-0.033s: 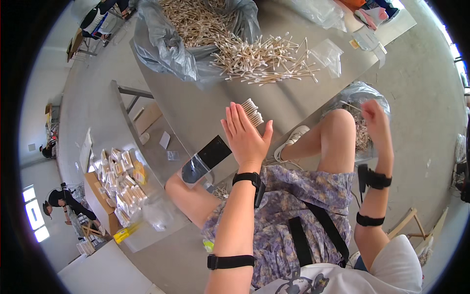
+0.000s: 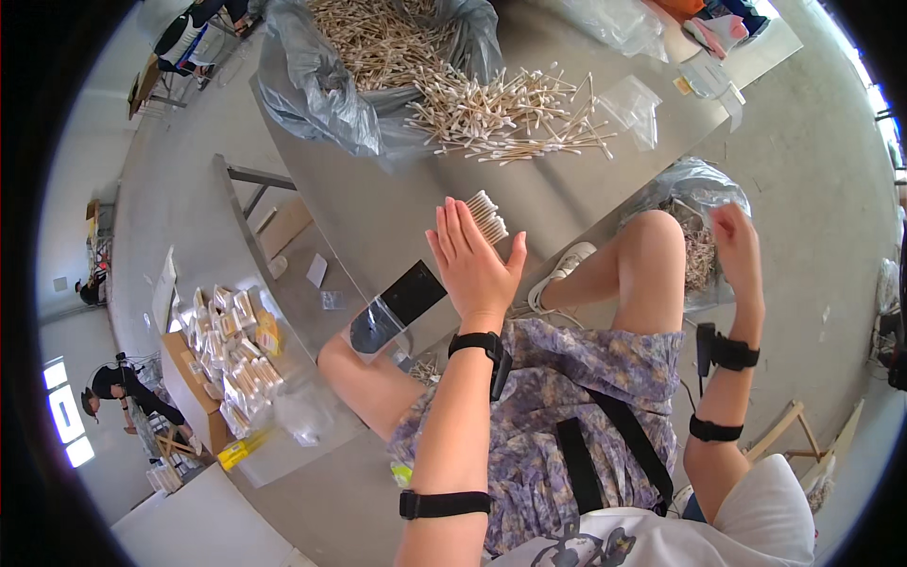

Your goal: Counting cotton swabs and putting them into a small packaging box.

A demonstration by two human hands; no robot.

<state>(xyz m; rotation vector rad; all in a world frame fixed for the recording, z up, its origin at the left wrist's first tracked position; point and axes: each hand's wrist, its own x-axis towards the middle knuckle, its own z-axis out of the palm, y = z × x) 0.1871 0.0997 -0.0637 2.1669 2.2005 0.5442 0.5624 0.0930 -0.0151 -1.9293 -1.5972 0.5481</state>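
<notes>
My left hand lies flat over a row of cotton swabs on the metal table, fingers stretched out and thumb spread to the side. The swabs' white tips stick out past its right edge, lined up side by side; the rest is under the palm. My right hand is raised beside a clear plastic bag of loose swabs, off the table's right side. Its fingers are partly hidden and slightly blurred, and no swab shows in it. Beyond the left hand, a heap of cotton swabs spills from a grey plastic bag.
A black pad with clear film lies at the edge of the metal table, near my left wrist. To the left, a cardboard box stands by packed swab bundles. A clear bag lies right of the heap. Other people are farther off.
My right hand has moved a little right and toward me. The cotton swab that stuck out of it over the bag no longer shows in it. My left hand stays put.
</notes>
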